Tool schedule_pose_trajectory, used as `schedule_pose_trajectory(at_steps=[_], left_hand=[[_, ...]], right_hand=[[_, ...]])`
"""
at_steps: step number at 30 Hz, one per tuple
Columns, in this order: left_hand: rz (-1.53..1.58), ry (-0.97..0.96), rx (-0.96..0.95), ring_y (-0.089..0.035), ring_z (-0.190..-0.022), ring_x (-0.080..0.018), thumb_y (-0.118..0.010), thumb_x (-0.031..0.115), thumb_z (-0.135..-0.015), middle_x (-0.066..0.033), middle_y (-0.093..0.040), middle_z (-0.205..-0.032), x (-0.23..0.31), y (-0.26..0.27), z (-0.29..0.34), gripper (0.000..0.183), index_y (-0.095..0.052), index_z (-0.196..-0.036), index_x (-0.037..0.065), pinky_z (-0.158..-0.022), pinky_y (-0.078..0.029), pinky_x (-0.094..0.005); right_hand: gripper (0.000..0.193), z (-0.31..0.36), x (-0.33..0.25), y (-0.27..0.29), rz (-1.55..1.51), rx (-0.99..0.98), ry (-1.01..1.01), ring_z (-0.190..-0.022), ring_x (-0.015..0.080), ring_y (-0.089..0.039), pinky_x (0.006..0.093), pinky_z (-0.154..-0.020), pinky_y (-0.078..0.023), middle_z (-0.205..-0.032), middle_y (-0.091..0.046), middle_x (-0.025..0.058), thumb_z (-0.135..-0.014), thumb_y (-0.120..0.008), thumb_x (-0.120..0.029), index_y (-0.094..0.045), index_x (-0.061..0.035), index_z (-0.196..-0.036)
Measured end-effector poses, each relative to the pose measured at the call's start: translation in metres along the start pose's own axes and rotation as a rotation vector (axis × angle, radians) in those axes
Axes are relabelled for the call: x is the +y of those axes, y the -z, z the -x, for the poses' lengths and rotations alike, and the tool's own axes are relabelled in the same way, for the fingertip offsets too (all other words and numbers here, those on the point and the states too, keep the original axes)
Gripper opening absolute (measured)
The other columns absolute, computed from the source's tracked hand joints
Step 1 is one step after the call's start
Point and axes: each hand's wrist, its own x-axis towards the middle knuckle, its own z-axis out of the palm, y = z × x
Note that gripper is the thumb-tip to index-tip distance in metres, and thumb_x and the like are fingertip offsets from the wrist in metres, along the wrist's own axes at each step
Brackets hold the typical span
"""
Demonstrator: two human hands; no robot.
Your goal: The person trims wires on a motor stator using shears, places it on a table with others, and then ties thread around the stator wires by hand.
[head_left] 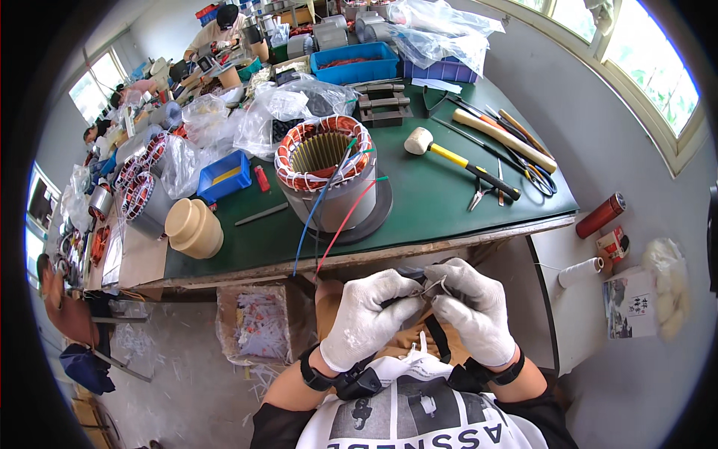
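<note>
In front of my lap, just off the table's edge, both hands meet in white knitted gloves. My left hand pinches a thin white cord with thumb and forefinger closed. My right hand grips the same cord, which makes a small loop between the fingertips. Part of the cord is hidden by the gloves. Beyond them a grey motor stator stands upright on a dark round base. White lacing binds its copper winding. Blue, red and black leads hang from it over the table's front edge.
A mallet, pliers and scissors lie right of the stator on the green table. Left are a cream plastic pot and blue tray. A thread spool lies at right; a scrap box stands below.
</note>
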Motion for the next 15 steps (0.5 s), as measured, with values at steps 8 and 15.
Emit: schedule_pose_trajectory(at_steps=[8,15], left_hand=[[0.015,0.043,-0.058,-0.056,-0.069,-0.0096,-0.065,0.002,-0.078,-0.005,-0.059,-0.074,-0.011,0.017,-0.006,0.016,-0.066,-0.093,-0.003,-0.063,-0.045,-0.0243],[-0.041,-0.003,-0.077,-0.057,-0.066,-0.0099,-0.065,0.0,-0.078,-0.0052,-0.059,-0.074,-0.015,0.025,-0.017,0.014,-0.066,-0.092,-0.003,-0.061,-0.046,-0.0239]], right_hand=[[0.02,-0.02,0.002,-0.002,-0.007,-0.01,-0.079,-0.08,0.0142,-0.06,0.026,-0.073,-0.047,-0.086,-0.062,0.0085,-0.083,-0.054,0.004,-0.064,0.0026,-0.101],[0.017,-0.04,0.006,0.008,0.132,-0.117,-0.024,-0.079,0.015,-0.06,0.0272,-0.073,-0.048,-0.085,-0.063,0.0088,-0.083,-0.054,0.004,-0.065,0.0016,-0.096]])
